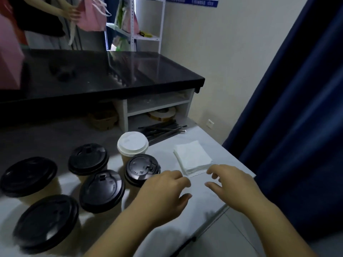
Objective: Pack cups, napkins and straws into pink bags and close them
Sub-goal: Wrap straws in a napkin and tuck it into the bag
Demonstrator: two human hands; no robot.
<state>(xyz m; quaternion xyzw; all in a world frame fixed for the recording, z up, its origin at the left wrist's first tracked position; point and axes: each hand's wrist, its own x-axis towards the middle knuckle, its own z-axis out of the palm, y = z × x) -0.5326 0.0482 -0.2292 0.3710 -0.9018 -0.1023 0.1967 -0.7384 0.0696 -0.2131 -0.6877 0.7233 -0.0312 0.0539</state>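
Note:
A stack of white napkins [193,157] lies on the white table, just beyond my fingers. My left hand [163,193] hovers open in front of the stack's near left corner, holding nothing. My right hand [233,184] is open too, fingers spread at the stack's near right corner. Several brown paper cups with black lids [101,190] stand to the left, and one cup has a white lid [132,143]. Dark straws [163,129] lie in a pile behind the cups. A pink bag [91,15] is held by another person at the far left top.
A black counter [111,75] rises behind the table with white shelves [157,108] under it. Another pink bag [9,52] stands at the left edge. A dark blue curtain [297,108] hangs at the right, past the table's right edge [219,214].

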